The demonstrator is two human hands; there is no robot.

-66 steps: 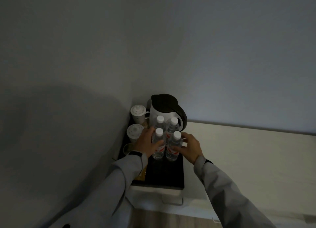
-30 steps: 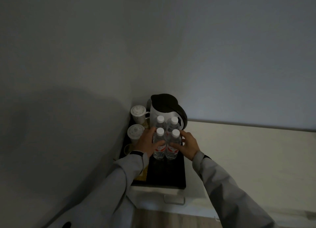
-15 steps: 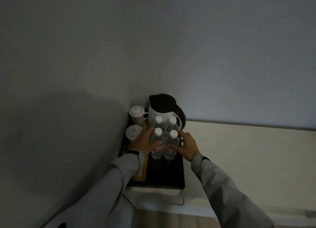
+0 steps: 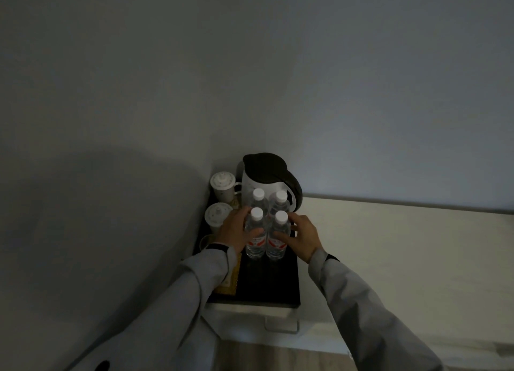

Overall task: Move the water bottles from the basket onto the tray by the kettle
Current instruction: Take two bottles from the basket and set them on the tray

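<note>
Several clear water bottles with white caps and red labels stand upright in a tight cluster on the black tray (image 4: pixel 275 287), just in front of the white kettle (image 4: pixel 267 181) with its black lid. My left hand (image 4: pixel 236 231) wraps the near left bottle (image 4: pixel 255 241). My right hand (image 4: pixel 301 236) presses its fingers against the near right bottle (image 4: pixel 276 244). Two more bottles (image 4: pixel 269 202) stand behind them, touching the kettle. No basket is in view.
Two lidded white cups (image 4: pixel 222 186) stand on the tray's left side against the wall corner. A yellowish packet (image 4: pixel 229 283) lies by my left sleeve. The tray sits on a white cabinet top (image 4: pixel 403 245) that stretches right. Wood floor shows below.
My hands stay on the two near bottles throughout. The bottles and hands have shifted only slightly, mostly from head motion.
</note>
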